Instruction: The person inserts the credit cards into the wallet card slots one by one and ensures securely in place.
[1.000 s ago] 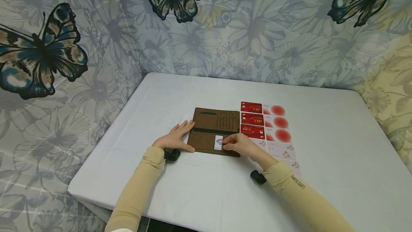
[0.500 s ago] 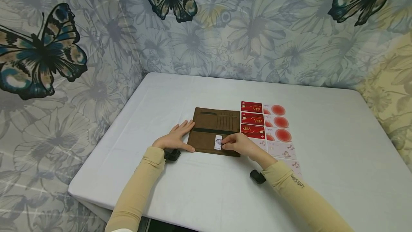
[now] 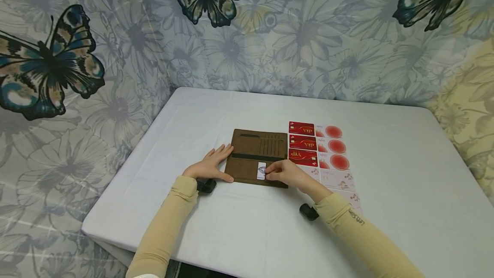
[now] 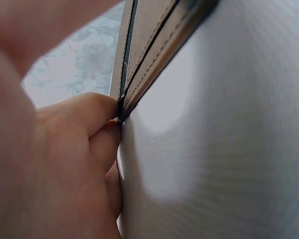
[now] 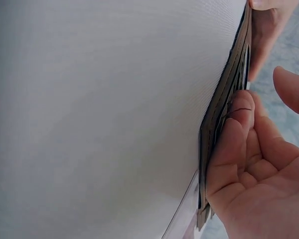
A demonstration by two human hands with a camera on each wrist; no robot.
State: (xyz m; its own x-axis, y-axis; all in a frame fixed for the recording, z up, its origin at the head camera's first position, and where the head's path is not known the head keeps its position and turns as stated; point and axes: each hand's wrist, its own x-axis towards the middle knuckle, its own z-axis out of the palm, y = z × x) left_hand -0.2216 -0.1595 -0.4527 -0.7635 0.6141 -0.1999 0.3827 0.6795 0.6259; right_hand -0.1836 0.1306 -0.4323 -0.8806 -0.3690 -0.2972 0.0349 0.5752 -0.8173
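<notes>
An opened brown wallet (image 3: 247, 172) lies on the white table, with several card slots on its far half. A white card (image 3: 261, 170) with a small grey print sits on the near half. My right hand (image 3: 283, 173) has its fingertips at the card's right edge; in the right wrist view its bent fingers (image 5: 239, 117) touch the wallet's slotted side while the thumb stands apart. My left hand (image 3: 208, 168) rests along the wallet's left edge, fingers spread and thumb at the near corner. In the left wrist view its fingers (image 4: 97, 117) touch the wallet's edge.
Right of the wallet lie three red VIP cards (image 3: 302, 142) in a column. Beside them are white cards with red circles (image 3: 336, 146). Several pale pink cards (image 3: 339, 179) lie nearer, partly under the right arm. Butterfly-patterned cloth (image 3: 308, 55) hangs behind the table.
The right fingertips have shifted very slightly left, and a little less of the white card's width shows. The left hand and the wallet have stayed in place.
</notes>
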